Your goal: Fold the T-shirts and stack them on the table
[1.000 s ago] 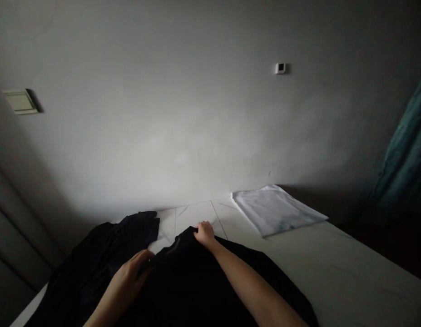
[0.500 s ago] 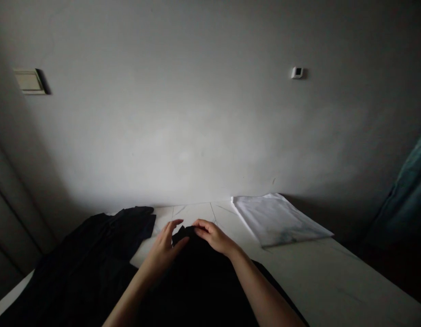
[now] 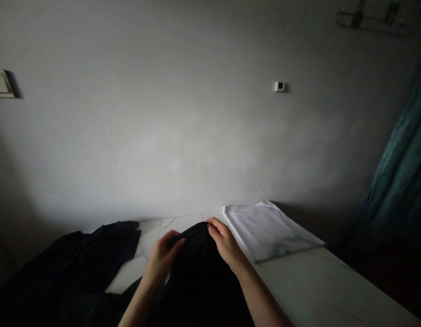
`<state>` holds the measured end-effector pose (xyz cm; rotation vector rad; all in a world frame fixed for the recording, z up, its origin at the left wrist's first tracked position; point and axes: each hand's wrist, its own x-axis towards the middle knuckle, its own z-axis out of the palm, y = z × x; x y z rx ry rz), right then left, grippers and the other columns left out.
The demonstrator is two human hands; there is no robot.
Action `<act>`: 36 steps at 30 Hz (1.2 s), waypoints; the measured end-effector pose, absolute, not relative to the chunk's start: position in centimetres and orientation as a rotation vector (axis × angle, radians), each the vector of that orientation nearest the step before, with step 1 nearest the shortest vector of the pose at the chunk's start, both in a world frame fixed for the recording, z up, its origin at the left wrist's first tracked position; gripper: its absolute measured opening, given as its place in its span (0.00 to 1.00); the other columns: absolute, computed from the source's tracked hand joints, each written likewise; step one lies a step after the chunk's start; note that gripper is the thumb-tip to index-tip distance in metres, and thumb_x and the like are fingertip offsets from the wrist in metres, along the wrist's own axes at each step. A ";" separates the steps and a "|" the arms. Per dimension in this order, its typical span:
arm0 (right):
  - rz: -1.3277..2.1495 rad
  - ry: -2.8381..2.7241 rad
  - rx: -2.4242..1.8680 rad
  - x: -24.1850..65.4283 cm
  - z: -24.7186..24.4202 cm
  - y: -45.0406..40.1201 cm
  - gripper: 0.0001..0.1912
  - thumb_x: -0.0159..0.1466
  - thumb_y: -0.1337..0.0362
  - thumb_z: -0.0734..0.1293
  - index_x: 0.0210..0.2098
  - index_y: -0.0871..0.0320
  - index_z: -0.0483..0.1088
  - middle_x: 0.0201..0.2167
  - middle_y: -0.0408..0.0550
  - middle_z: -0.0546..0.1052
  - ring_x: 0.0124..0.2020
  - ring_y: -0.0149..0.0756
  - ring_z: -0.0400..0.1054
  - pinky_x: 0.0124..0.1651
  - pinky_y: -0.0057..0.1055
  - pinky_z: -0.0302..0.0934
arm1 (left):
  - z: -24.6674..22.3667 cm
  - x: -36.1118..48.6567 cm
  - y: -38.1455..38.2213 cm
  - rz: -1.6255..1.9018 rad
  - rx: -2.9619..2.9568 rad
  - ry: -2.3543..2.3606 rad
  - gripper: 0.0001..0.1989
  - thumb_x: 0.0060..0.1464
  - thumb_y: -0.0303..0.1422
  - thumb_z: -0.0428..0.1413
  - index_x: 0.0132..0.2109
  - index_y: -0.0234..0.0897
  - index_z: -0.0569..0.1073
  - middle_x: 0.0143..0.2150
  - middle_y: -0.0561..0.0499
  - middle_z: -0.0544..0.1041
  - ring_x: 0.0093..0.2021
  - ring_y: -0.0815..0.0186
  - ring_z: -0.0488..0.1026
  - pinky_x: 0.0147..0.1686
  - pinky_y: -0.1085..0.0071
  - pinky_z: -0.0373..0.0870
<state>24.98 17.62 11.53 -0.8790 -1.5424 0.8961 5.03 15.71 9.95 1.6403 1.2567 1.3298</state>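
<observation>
A black garment (image 3: 200,272) hangs from both my hands at the middle of the view, its top edge raised above the table; what kind of garment it is, I cannot tell. My left hand (image 3: 164,252) pinches the left part of that edge between thumb and fingers. At the right end of the edge, my right hand (image 3: 222,238) grips the cloth with thumb and fingertips. The garment's lower part runs out of view at the bottom.
Another dark garment (image 3: 87,259) lies spread on the left of the white marbled table (image 3: 315,286). A folded white cloth (image 3: 264,227) lies at the back right by the wall. A teal curtain (image 3: 401,159) hangs at the right.
My left hand has closed on the black garment's edge, which was bunched and is now stretched between my hands. The camera view has turned to the right.
</observation>
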 end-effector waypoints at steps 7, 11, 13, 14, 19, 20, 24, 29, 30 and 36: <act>0.611 -1.723 -1.150 22.8 11.9 14.9 0.20 0.54 0.60 0.71 0.44 0.54 0.65 0.40 0.46 0.75 0.42 0.43 0.71 0.46 0.37 0.63 | 11.7 4.2 14.8 1.496 1.441 1.189 0.20 0.41 0.49 0.65 0.31 0.37 0.74 0.26 0.54 0.74 0.28 0.66 0.70 0.27 0.74 0.67; 0.372 -1.746 -1.185 23.3 11.7 14.9 0.18 0.48 0.76 0.63 0.38 0.54 0.65 0.36 0.45 0.72 0.37 0.38 0.69 0.42 0.34 0.64 | 12.7 3.2 14.3 1.605 1.470 1.230 0.19 0.41 0.49 0.65 0.32 0.38 0.75 0.30 0.52 0.76 0.33 0.63 0.73 0.33 0.72 0.70; 0.363 -1.727 -1.110 24.5 11.9 15.4 0.17 0.48 0.77 0.61 0.35 0.54 0.66 0.35 0.44 0.72 0.34 0.36 0.68 0.40 0.33 0.64 | 13.2 2.3 14.2 1.645 1.501 1.282 0.19 0.42 0.49 0.64 0.33 0.39 0.76 0.33 0.50 0.77 0.37 0.60 0.74 0.37 0.70 0.70; 0.388 -1.715 -1.079 25.2 12.1 15.6 0.15 0.50 0.76 0.62 0.34 0.54 0.68 0.35 0.45 0.72 0.34 0.36 0.68 0.40 0.33 0.64 | 13.5 1.9 14.2 1.645 1.522 1.306 0.18 0.43 0.49 0.64 0.34 0.40 0.76 0.34 0.50 0.78 0.39 0.59 0.74 0.40 0.69 0.70; 0.770 -1.626 -0.998 27.5 13.2 15.9 0.07 0.58 0.64 0.66 0.35 0.54 0.75 0.35 0.47 0.78 0.41 0.42 0.71 0.47 0.38 0.64 | 14.2 0.6 14.2 1.569 1.626 1.331 0.20 0.43 0.50 0.64 0.39 0.42 0.77 0.37 0.51 0.77 0.43 0.59 0.72 0.44 0.69 0.68; 0.871 -1.597 -0.978 27.6 13.4 15.8 0.08 0.58 0.62 0.67 0.36 0.55 0.76 0.36 0.47 0.78 0.41 0.42 0.71 0.47 0.38 0.64 | 14.3 0.6 14.1 1.533 1.643 1.323 0.20 0.43 0.49 0.63 0.40 0.42 0.77 0.36 0.51 0.76 0.42 0.59 0.72 0.43 0.70 0.68; 1.232 -1.448 -0.875 27.4 13.8 15.7 0.17 0.55 0.50 0.72 0.35 0.56 0.75 0.33 0.45 0.78 0.38 0.41 0.71 0.46 0.38 0.64 | 14.7 0.7 13.3 1.408 1.564 1.223 0.19 0.47 0.47 0.61 0.43 0.42 0.76 0.38 0.51 0.74 0.42 0.60 0.71 0.39 0.72 0.66; 1.174 -1.276 -0.893 27.3 14.0 15.8 0.23 0.50 0.42 0.74 0.30 0.56 0.74 0.29 0.45 0.75 0.36 0.40 0.69 0.43 0.36 0.63 | 15.3 0.2 12.0 1.174 1.319 0.965 0.14 0.45 0.35 0.57 0.42 0.42 0.73 0.35 0.53 0.74 0.30 0.65 0.70 0.29 0.73 0.64; 1.139 -1.261 -0.904 27.3 14.0 15.8 0.23 0.49 0.42 0.74 0.30 0.56 0.74 0.29 0.45 0.75 0.36 0.40 0.68 0.43 0.35 0.63 | 15.3 0.1 11.9 1.138 1.312 0.953 0.15 0.44 0.33 0.57 0.42 0.42 0.72 0.33 0.54 0.74 0.29 0.66 0.69 0.27 0.74 0.63; 1.016 -1.204 -0.920 27.5 13.7 16.1 0.24 0.53 0.40 0.71 0.25 0.56 0.69 0.25 0.43 0.70 0.35 0.39 0.64 0.39 0.33 0.60 | 14.8 -0.4 12.5 1.253 1.585 1.001 0.11 0.38 0.29 0.60 0.35 0.40 0.75 0.45 0.48 0.76 0.48 0.55 0.71 0.42 0.68 0.69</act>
